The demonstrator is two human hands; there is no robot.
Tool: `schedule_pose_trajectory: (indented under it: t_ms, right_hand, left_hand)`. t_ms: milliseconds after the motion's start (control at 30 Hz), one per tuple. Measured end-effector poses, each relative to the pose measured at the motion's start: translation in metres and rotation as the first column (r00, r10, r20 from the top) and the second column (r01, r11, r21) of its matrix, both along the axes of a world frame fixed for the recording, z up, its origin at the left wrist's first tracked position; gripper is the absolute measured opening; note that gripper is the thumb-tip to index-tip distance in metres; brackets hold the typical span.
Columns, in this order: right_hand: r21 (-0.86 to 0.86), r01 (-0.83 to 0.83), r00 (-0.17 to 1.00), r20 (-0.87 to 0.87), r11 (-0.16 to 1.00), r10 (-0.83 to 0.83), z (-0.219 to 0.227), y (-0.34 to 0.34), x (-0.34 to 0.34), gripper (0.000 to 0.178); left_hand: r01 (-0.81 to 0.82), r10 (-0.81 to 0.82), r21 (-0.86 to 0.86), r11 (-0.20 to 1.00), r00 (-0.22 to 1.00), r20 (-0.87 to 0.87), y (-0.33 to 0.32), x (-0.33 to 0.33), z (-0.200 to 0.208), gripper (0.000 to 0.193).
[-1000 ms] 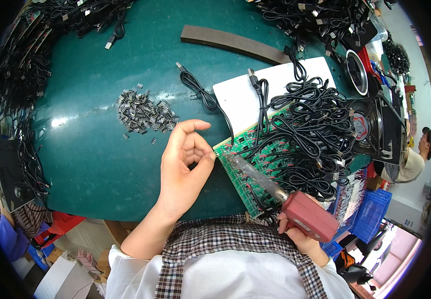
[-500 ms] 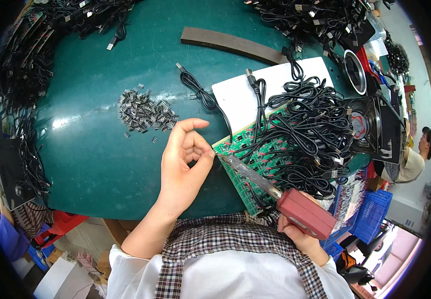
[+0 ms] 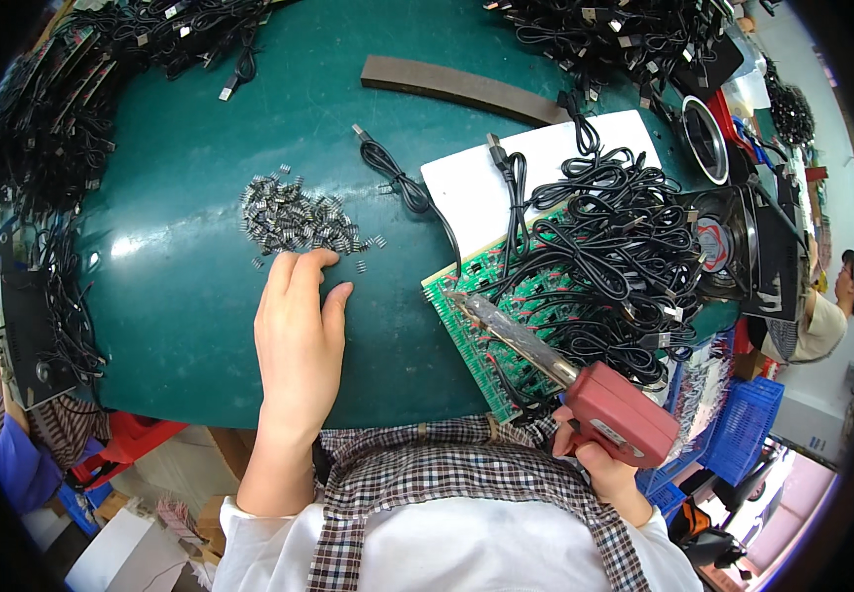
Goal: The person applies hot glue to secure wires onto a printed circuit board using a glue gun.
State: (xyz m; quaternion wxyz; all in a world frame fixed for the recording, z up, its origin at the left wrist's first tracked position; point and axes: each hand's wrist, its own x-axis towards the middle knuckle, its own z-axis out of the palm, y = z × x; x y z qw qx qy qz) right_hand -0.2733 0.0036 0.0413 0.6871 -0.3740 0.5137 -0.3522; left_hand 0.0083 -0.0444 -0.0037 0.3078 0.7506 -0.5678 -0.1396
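My left hand (image 3: 298, 340) reaches to the near edge of a pile of small metal pronged parts (image 3: 289, 212), thumb and forefinger apart with nothing visible between them. A few of these parts lie loose by the fingertips. My right hand (image 3: 594, 464) is closed around the red handle of a soldering iron (image 3: 619, 414). The iron's metal shaft slants up and left, its tip over the corner of a green circuit board panel (image 3: 471, 340). Bundled black USB cables (image 3: 614, 247) run from the panel and cover much of its right side.
A white sheet (image 3: 466, 192) lies partly under the panel. Behind it is a dark grey bar (image 3: 461, 91). Cable heaps (image 3: 42, 148) line the far left and the back right. A fan (image 3: 718, 242) stands at the right, above blue crates (image 3: 742, 424). Another person (image 3: 812, 326) is at the far right.
My left hand has moved left from the panel's corner to the pile, and its thumb and fingers have spread. Some small parts are shifted rightward. The iron has moved slightly right and down.
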Motion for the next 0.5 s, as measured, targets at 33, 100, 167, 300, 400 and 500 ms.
schedule_pose_trajectory:
  t_ms: [33,100,167,300,400,500]
  right_hand:
    - [0.006,-0.001,1.0,-0.006,1.0,0.001,0.0003,-0.0013,0.0014,0.076]
    - [0.011,-0.003,1.0,-0.011,1.0,0.003,0.0011,-0.0038,0.0022,0.077]
    - [0.043,-0.027,1.0,0.003,0.999,0.027,0.0019,-0.0062,0.0008,0.076]
    - [0.033,-0.048,0.999,-0.008,0.998,0.049,0.0028,-0.0068,-0.0014,0.075]
    - [0.046,-0.045,0.999,0.005,0.998,0.044,0.0024,-0.0057,-0.0021,0.075]
    - [0.041,0.016,1.0,0.022,0.999,-0.017,0.0018,-0.0043,-0.0014,0.075]
  left_hand:
    - [-0.001,0.001,-0.003,1.0,0.999,-0.033,-0.0007,0.0004,0.0,0.025]
    - [-0.003,0.004,0.01,1.0,0.999,-0.045,-0.0018,0.0009,0.0005,0.023]
    - [-0.005,0.006,0.023,1.0,0.998,-0.059,-0.0027,0.0016,0.0018,0.021]
    - [0.0,0.003,0.027,1.0,0.994,-0.112,-0.0005,0.0015,0.0048,0.019]
    - [-0.017,0.022,0.039,0.999,0.992,-0.127,0.0019,0.001,0.0029,0.018]
    - [0.018,-0.012,0.062,0.998,0.994,-0.107,0.0,0.0035,0.0053,0.016]
